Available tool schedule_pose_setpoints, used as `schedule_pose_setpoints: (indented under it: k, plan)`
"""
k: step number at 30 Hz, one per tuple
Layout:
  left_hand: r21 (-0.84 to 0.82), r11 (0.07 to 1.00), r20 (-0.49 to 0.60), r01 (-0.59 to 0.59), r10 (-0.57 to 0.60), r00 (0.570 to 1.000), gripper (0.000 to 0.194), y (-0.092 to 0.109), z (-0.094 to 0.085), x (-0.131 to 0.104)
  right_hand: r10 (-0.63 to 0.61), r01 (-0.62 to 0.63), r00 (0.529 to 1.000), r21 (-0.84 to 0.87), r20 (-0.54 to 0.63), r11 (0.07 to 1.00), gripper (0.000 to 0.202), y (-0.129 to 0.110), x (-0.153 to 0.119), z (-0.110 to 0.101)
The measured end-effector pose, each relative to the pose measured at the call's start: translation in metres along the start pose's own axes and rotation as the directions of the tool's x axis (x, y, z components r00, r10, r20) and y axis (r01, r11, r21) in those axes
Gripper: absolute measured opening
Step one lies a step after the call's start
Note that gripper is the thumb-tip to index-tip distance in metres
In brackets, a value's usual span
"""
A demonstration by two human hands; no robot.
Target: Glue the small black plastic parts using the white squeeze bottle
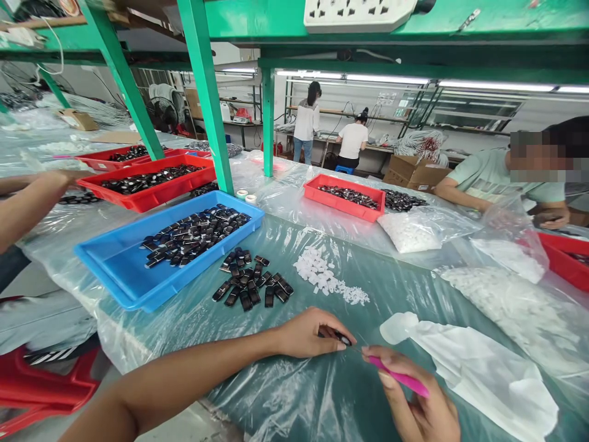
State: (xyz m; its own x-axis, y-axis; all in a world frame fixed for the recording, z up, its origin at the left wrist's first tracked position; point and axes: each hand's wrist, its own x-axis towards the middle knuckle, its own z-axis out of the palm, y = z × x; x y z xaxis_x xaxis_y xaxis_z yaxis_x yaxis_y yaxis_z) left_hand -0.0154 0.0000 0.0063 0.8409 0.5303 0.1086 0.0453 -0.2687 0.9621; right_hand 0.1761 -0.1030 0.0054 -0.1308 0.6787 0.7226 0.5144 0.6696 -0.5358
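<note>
Pinching a small black plastic piece (342, 337) in your left hand (306, 333), you grip a pink-handled pointed tool (399, 375) in your right hand (435, 408), its tip near the piece, above the plastic-covered table (276, 393).

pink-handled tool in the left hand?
No, the right hand grips the pink-handled tool, while the left hand holds a small black piece.
</note>
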Motion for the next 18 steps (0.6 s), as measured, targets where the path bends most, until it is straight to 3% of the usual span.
schedule_pose_setpoints:
  k: [8,18]
  plan:
    - [0.001,1.0,-0.07,-0.02,0.02,0.997,0.027,0.0014,0.0018,0.0002,-0.267,0.296,0.944,-0.137,0.192,0.945,0.042,-0.006,0.0093,-0.0036]
    - [-0.014,0.999,-0.068,-0.032,0.031,0.997,0.027,0.0025,0.0018,-0.0001,-0.366,0.441,0.882,-0.247,0.297,0.863,0.037,-0.0032,0.0077,-0.0065]
